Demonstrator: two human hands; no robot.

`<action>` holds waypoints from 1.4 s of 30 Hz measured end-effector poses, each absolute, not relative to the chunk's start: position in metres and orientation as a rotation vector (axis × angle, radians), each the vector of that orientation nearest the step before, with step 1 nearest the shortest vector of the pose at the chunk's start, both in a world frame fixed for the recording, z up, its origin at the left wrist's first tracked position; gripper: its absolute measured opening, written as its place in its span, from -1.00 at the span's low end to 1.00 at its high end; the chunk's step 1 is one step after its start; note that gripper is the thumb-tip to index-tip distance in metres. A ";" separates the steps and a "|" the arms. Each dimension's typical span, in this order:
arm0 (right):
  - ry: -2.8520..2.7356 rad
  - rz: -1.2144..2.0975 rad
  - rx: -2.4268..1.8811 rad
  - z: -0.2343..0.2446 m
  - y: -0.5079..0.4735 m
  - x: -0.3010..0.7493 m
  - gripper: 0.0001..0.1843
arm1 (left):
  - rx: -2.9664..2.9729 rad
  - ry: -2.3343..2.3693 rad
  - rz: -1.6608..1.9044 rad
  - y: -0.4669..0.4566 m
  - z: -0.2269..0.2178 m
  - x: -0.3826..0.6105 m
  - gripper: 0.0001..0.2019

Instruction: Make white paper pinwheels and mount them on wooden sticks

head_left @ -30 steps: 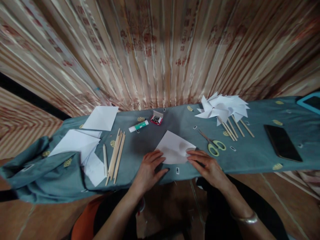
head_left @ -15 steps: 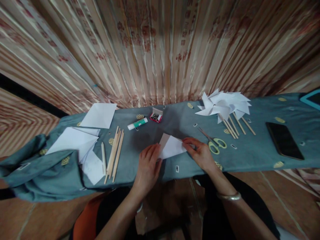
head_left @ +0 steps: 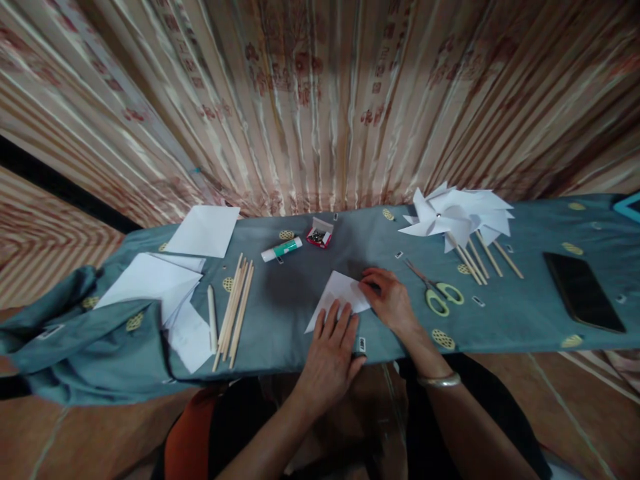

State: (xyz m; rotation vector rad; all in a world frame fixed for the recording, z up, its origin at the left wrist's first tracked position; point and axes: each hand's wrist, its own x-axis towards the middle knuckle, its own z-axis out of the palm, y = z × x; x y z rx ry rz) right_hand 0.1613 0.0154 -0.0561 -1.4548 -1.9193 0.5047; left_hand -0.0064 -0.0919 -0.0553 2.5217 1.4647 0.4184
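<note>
A white sheet of paper (head_left: 341, 287), folded into a triangle, lies on the cloth in front of me. My left hand (head_left: 333, 353) rests on its near edge with the fingers stretched out flat. At the paper's right corner, my right hand (head_left: 390, 298) pinches it between thumb and fingers. To the right of that hand lie scissors (head_left: 437, 293) with light green handles. Beyond the paper stand a small red box (head_left: 320, 235) holding metal pins, its lid up, and a green and white glue stick (head_left: 283, 249).
Wooden sticks (head_left: 235, 313) and a white pen-like stick (head_left: 213, 319) lie left, beside stacked white paper (head_left: 150, 283) and a single sheet (head_left: 204, 230). Finished paper pinwheels (head_left: 457, 217) and a dark phone (head_left: 583, 291) lie right. A patterned curtain (head_left: 320, 120) hangs behind the table.
My left hand has moved from the paper's left corner onto its near edge, fingers now flat. The paper now lies as a folded triangle. My right hand stays at its right corner.
</note>
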 end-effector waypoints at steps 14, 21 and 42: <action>-1.944 0.389 -1.446 -0.057 0.015 0.154 -0.80 | 2.497 1.489 0.427 -0.093 -0.057 -0.007 -0.31; -2.039 0.158 -1.491 -0.057 -0.002 0.153 -0.67 | 2.499 1.519 0.421 -0.093 -0.059 -0.006 -0.30; -1.890 0.002 -1.616 -0.079 -0.011 0.207 -0.50 | 2.600 1.570 0.418 -0.133 -0.061 -0.058 -0.36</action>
